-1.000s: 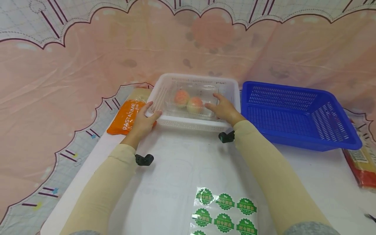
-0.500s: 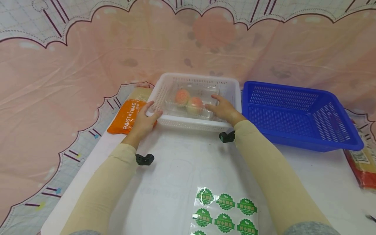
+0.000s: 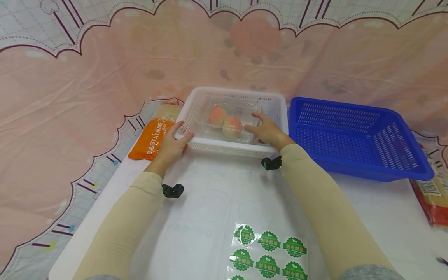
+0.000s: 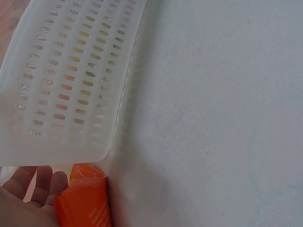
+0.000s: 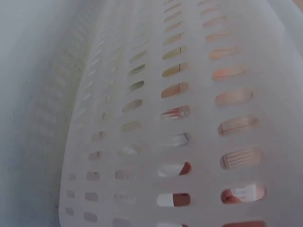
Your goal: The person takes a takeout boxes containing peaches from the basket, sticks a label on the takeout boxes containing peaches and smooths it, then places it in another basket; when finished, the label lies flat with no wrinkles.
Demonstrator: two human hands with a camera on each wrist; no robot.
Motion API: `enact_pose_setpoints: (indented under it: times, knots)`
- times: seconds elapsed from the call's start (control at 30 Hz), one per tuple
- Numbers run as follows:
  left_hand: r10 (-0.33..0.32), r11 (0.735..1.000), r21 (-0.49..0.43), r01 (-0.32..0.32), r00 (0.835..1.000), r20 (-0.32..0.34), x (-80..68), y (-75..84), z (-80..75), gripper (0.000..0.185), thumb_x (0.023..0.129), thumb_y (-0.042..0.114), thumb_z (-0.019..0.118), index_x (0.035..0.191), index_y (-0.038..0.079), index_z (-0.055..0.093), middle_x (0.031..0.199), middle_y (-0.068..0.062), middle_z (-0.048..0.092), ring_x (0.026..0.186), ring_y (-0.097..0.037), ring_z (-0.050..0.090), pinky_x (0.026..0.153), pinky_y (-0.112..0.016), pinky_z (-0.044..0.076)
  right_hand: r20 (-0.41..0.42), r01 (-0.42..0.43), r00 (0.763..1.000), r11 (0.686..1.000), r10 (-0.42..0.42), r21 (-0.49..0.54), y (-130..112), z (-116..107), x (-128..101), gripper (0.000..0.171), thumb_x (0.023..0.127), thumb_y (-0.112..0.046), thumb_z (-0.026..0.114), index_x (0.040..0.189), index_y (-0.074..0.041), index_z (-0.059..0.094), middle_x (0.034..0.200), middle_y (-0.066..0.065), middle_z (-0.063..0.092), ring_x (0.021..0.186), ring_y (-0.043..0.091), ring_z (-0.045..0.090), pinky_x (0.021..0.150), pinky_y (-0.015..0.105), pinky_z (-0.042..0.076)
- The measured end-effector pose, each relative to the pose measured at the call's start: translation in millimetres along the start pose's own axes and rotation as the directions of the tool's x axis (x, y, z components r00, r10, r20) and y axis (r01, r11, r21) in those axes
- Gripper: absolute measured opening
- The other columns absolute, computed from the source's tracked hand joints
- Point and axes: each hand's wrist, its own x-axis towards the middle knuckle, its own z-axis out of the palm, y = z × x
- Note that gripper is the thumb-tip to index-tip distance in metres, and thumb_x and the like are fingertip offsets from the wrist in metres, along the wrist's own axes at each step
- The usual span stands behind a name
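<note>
A white slotted basket (image 3: 227, 147) stands mid-table and holds a clear plastic box (image 3: 210, 132) with two peaches (image 3: 225, 121) inside. My left hand (image 3: 179, 134) grips the basket's near left corner, thumb on the rim and fingers along the outer wall. In the left wrist view the basket's wall (image 4: 71, 85) fills the upper left, with the left hand (image 4: 23, 194) just under its corner. My right hand (image 3: 259, 126) reaches into the basket and holds the box's right end between thumb and fingers. The right wrist view shows only the basket's slotted wall (image 5: 142, 118) up close.
An orange pasta packet (image 3: 151, 139) lies left of the basket, touching my left hand. A blue basket (image 3: 353, 136) sits to the right, with another packet (image 3: 428, 198) beyond it. A sheet of green stickers (image 3: 267, 252) lies near the front edge of the white table (image 3: 203, 202).
Both hands stay at the white basket. The right hand's fingers have shifted only slightly on the box.
</note>
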Motion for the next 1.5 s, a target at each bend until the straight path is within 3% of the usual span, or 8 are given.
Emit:
enact_pose_setpoints:
  times: [0.2,0.43,0.97,1.5]
  knots:
    - [0.007,1.000,0.000,-0.007,1.000,0.001,1.1,-0.1,0.3,0.075,0.099,0.042,0.063,0.160,0.023,0.025,0.161,-0.010,0.026,0.144,-0.034,0.027,0.117,-0.054,0.021,-0.030,0.049,0.999,0.993,-0.046,0.105,1.4,-0.5,0.4,0.071,0.098,-0.031,0.066,0.158,-0.021,0.030,0.142,0.016,0.043,0.078,0.019,0.050,0.070,0.033,0.054]
    - [-0.008,1.000,-0.005,0.007,1.000,-0.007,2.1,0.3,0.8,0.074,0.099,0.041,0.063,0.160,0.024,0.025,0.161,-0.011,0.027,0.142,-0.033,0.030,0.117,-0.052,0.025,-0.088,0.107,0.992,0.970,-0.089,0.219,0.6,-1.7,-1.8,0.061,0.099,-0.021,0.064,0.153,-0.016,0.036,0.121,0.015,0.054,0.063,0.013,0.044,0.062,0.029,0.054]
    - [-0.026,1.000,0.011,0.026,1.000,-0.003,0.4,2.1,1.0,0.074,0.099,0.045,0.060,0.161,0.028,0.024,0.163,-0.010,0.023,0.146,-0.035,0.025,0.115,-0.058,0.023,-0.146,0.158,0.980,0.976,-0.136,0.150,-3.6,-10.6,-21.1,0.056,0.100,-0.020,0.063,0.151,-0.015,0.039,0.114,0.017,0.059,0.066,0.015,0.053,0.060,0.028,0.054]
    - [-0.026,0.998,0.049,0.026,1.000,-0.008,-0.1,0.9,1.7,0.086,0.092,0.060,0.061,0.161,0.029,0.021,0.164,-0.009,0.020,0.145,-0.035,0.024,0.115,-0.057,0.024,-0.188,0.189,0.970,0.961,-0.152,0.202,-3.6,-30.4,-49.0,0.058,0.100,-0.020,0.061,0.153,-0.013,0.037,0.118,0.019,0.055,0.089,0.020,0.058,0.066,0.028,0.058]
